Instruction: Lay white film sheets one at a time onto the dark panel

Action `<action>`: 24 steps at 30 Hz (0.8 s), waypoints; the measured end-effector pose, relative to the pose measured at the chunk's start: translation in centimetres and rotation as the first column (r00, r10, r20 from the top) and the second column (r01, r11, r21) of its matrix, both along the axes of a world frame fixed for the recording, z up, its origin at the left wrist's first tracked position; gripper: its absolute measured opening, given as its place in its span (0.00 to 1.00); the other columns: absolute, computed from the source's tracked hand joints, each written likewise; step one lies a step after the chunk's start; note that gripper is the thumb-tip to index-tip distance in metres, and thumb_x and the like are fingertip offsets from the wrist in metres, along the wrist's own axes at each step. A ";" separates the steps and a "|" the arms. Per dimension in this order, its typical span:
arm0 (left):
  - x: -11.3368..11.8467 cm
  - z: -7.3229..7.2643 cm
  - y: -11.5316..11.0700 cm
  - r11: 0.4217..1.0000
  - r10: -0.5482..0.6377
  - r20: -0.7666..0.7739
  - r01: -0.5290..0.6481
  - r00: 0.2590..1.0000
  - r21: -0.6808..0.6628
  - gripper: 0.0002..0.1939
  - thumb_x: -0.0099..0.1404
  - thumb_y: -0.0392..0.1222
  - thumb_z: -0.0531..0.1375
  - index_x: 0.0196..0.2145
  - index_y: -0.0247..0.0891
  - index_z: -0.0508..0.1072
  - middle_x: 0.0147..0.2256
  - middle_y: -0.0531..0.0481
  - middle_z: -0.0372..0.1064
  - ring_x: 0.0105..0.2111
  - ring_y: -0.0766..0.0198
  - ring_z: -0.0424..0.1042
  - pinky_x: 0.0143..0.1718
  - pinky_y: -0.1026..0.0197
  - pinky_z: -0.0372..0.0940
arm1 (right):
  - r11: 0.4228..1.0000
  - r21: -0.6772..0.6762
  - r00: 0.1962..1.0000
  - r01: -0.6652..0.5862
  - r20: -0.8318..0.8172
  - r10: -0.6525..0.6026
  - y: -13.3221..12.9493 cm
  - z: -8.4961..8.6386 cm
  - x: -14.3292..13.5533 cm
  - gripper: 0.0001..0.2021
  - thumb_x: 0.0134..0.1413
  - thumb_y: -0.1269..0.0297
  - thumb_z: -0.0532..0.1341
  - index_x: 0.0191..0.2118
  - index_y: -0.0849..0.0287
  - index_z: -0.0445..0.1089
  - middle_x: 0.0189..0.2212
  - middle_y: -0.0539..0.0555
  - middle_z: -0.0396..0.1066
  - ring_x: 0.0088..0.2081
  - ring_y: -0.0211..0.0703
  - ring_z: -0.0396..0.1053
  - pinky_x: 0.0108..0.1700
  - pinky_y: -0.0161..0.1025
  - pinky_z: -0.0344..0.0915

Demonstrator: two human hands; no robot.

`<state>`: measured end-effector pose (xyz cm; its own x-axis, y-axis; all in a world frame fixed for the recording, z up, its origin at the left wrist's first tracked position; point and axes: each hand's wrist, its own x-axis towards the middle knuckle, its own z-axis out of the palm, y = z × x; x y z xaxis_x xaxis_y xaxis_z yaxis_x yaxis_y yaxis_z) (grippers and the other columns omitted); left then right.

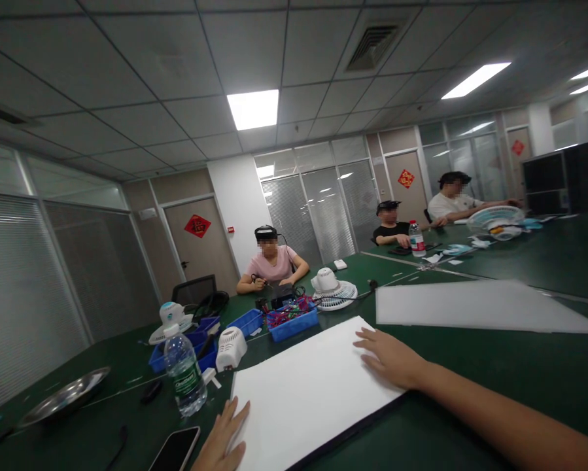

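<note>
A large white sheet lies flat on the green table in front of me, with a dark edge showing under its near side. My left hand rests at the sheet's left edge, fingers spread. Across the sheet, my right hand lies with its fingers apart on the upper right part. Neither hand grips anything. Left of my left hand is a phone with a dark screen. Behind the phone stands a clear water bottle with a green label.
Blue bins, one full of coloured wires, stand beyond the sheet near white fan parts. A translucent sheet lies to the right, a metal tray far left. Several people sit across the green table; one wears a pink top.
</note>
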<state>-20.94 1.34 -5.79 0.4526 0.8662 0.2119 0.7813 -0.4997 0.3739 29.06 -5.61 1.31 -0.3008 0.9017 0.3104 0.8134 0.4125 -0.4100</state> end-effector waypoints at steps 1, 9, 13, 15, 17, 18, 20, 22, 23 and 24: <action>-0.1 0.0 0.0 1.000 -0.011 0.003 0.011 1.000 -0.008 0.31 0.69 0.56 0.50 0.66 0.43 0.59 0.71 0.46 0.42 0.71 0.47 0.36 0.69 0.38 0.31 | 0.999 -0.017 1.000 0.029 0.002 -0.028 0.4 -0.2 1.1 0.28 0.65 0.48 0.50 0.61 0.61 0.68 0.65 0.65 0.59 0.68 0.62 0.49 0.68 0.65 0.41; 0.5 2.2 -2.0 0.999 -0.019 0.054 0.021 0.998 -0.039 0.32 0.70 0.55 0.50 0.68 0.44 0.57 0.72 0.48 0.32 0.71 0.48 0.35 0.69 0.39 0.35 | 0.991 -0.134 1.000 -0.024 -0.011 0.023 1.1 -1.3 3.7 0.29 0.66 0.44 0.48 0.63 0.53 0.65 0.66 0.58 0.59 0.69 0.54 0.50 0.69 0.61 0.40; 1.1 2.8 -2.6 0.999 0.009 0.054 -0.007 0.998 -0.040 0.34 0.68 0.56 0.53 0.67 0.43 0.58 0.72 0.46 0.36 0.71 0.47 0.38 0.69 0.38 0.37 | 0.993 -0.114 0.999 -0.016 -0.035 0.012 1.5 -1.4 3.7 0.29 0.65 0.45 0.50 0.64 0.53 0.64 0.67 0.57 0.57 0.69 0.53 0.49 0.70 0.56 0.40; 1.2 2.7 -2.5 0.999 0.031 0.042 -0.030 0.999 -0.042 0.34 0.67 0.56 0.54 0.67 0.43 0.59 0.72 0.47 0.38 0.71 0.45 0.39 0.69 0.37 0.37 | 0.995 -0.082 0.997 0.059 -0.040 -0.062 1.8 -1.5 4.2 0.31 0.63 0.47 0.51 0.65 0.60 0.62 0.67 0.63 0.56 0.68 0.57 0.51 0.69 0.57 0.42; 1.2 2.6 -2.4 0.998 0.041 0.030 -0.039 0.999 -0.045 0.33 0.67 0.57 0.54 0.66 0.46 0.60 0.72 0.49 0.40 0.71 0.45 0.39 0.68 0.36 0.38 | 0.991 -0.068 0.993 0.113 -0.037 -0.115 2.0 -1.6 4.8 0.32 0.62 0.49 0.52 0.64 0.66 0.63 0.65 0.68 0.59 0.66 0.60 0.56 0.68 0.58 0.46; 1.1 2.5 -2.3 0.998 0.039 0.026 -0.038 0.999 -0.040 0.32 0.67 0.57 0.54 0.66 0.47 0.60 0.72 0.50 0.40 0.71 0.46 0.39 0.69 0.37 0.38 | 0.990 -0.072 0.992 0.119 -0.034 -0.122 2.1 -1.7 5.0 0.32 0.61 0.49 0.52 0.63 0.66 0.64 0.64 0.68 0.60 0.64 0.60 0.58 0.67 0.58 0.48; 1.0 2.2 -1.9 0.999 0.031 0.012 -0.031 0.999 -0.024 0.31 0.67 0.57 0.54 0.65 0.48 0.61 0.71 0.50 0.43 0.71 0.48 0.40 0.69 0.38 0.38 | 0.990 -0.094 0.994 0.101 -0.024 -0.104 2.3 -1.8 5.5 0.31 0.61 0.48 0.52 0.62 0.62 0.67 0.64 0.65 0.60 0.65 0.59 0.58 0.68 0.58 0.47; 0.7 1.7 -1.6 0.999 0.033 0.001 -0.033 0.999 -0.006 0.31 0.67 0.57 0.54 0.65 0.46 0.63 0.70 0.47 0.46 0.70 0.47 0.41 0.69 0.38 0.38 | 0.990 -0.120 0.997 0.075 -0.015 -0.077 2.4 -2.0 5.7 0.31 0.61 0.46 0.52 0.63 0.57 0.66 0.66 0.61 0.58 0.67 0.58 0.54 0.69 0.60 0.42; 0.7 1.5 -1.4 0.999 0.033 0.000 -0.033 0.999 0.001 0.32 0.66 0.57 0.55 0.64 0.45 0.63 0.70 0.45 0.47 0.70 0.47 0.41 0.69 0.37 0.37 | 0.989 -0.132 0.998 0.065 -0.009 -0.067 2.5 -2.1 5.8 0.31 0.61 0.45 0.51 0.64 0.56 0.65 0.67 0.60 0.57 0.68 0.58 0.52 0.69 0.62 0.39; 0.6 1.3 -1.2 0.999 0.032 0.000 -0.032 0.999 0.004 0.32 0.66 0.58 0.55 0.64 0.44 0.64 0.70 0.44 0.48 0.70 0.46 0.41 0.69 0.36 0.37 | 0.988 -0.143 0.998 0.058 -0.002 -0.058 2.6 -2.2 5.9 0.32 0.62 0.44 0.51 0.65 0.56 0.64 0.67 0.60 0.56 0.69 0.58 0.50 0.69 0.63 0.38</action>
